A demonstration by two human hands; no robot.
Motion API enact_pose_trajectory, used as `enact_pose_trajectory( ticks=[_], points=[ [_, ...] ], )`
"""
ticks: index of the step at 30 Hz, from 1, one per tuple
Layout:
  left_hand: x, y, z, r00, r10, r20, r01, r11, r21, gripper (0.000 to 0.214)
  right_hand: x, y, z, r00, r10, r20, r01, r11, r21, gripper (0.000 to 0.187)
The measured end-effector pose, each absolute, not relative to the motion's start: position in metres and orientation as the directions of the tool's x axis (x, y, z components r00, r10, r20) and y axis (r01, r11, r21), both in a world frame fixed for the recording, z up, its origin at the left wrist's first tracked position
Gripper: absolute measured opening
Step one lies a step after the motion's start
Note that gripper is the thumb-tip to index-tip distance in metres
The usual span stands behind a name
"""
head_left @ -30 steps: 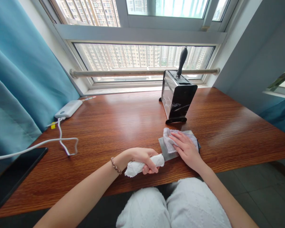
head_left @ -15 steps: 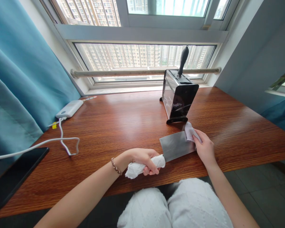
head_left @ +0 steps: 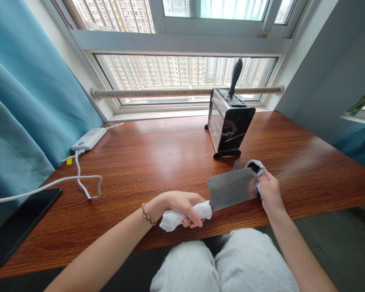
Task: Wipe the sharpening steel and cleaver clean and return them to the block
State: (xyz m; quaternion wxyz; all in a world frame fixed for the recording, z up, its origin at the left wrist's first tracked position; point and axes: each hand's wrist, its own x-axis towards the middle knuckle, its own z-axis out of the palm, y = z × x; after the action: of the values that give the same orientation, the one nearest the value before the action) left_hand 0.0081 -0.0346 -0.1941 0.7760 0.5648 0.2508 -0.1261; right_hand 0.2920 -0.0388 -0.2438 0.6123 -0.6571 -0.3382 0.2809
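Note:
A cleaver with a broad grey blade (head_left: 231, 188) is held just above the table's front part, its blade pointing right. My left hand (head_left: 187, 207) is closed around its handle, which is hidden under a crumpled white wrap (head_left: 172, 219), paper or cloth. At the blade's far end my right hand (head_left: 270, 190) grips a pale cloth (head_left: 260, 166) with a dark patch showing in its fold. That cloth is bent over the blade's end edge. Behind the blade stands a black and silver knife block (head_left: 228, 121), a black handle (head_left: 236, 77) sticking up from its top.
The wooden table (head_left: 152, 154) reaches back to the window. On its left lie a white power adapter (head_left: 89, 138) with a white cable (head_left: 79, 178) and a dark tablet or phone (head_left: 21, 227). A blue curtain (head_left: 27, 81) hangs at the left. My knees (head_left: 225, 259) are below the front edge.
My right hand has slid right with the cloth, from the blade's upper right face to its end edge. The cloth now folds around that edge. My left hand has barely moved.

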Motion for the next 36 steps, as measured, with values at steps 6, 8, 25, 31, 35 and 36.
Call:
enact_pose_trajectory(
  ticks=[6,8,25,31,35,36],
  points=[
    [0.008,-0.035,-0.197,0.837,0.104,-0.538,0.484,0.319,0.815,0.032,0.291,-0.041,-0.241,0.640,0.768,-0.020,-0.059,0.023,-0.998,0.040],
    [0.008,-0.035,-0.198,0.838,0.111,-0.534,0.481,0.312,0.819,0.032,0.291,-0.041,-0.241,0.665,0.746,-0.029,-0.074,0.027,-0.997,0.037],
    [0.008,-0.035,-0.193,0.850,0.109,-0.515,0.461,0.317,0.829,0.029,0.290,-0.051,-0.223,0.750,0.646,-0.141,-0.348,0.204,-0.915,0.023],
    [0.009,-0.036,-0.189,0.856,0.139,-0.498,0.410,0.404,0.818,0.025,0.307,-0.048,-0.236,0.722,0.660,-0.209,-0.422,0.181,-0.888,0.015],
    [0.009,-0.036,-0.188,0.851,0.151,-0.503,0.413,0.401,0.818,0.025,0.297,-0.051,-0.232,0.659,0.740,-0.132,-0.347,0.145,-0.926,0.022],
    [0.009,-0.037,-0.188,0.849,0.153,-0.506,0.415,0.398,0.818,0.025,0.294,-0.051,-0.231,0.639,0.762,-0.104,-0.325,0.145,-0.935,0.024]
  ],
)
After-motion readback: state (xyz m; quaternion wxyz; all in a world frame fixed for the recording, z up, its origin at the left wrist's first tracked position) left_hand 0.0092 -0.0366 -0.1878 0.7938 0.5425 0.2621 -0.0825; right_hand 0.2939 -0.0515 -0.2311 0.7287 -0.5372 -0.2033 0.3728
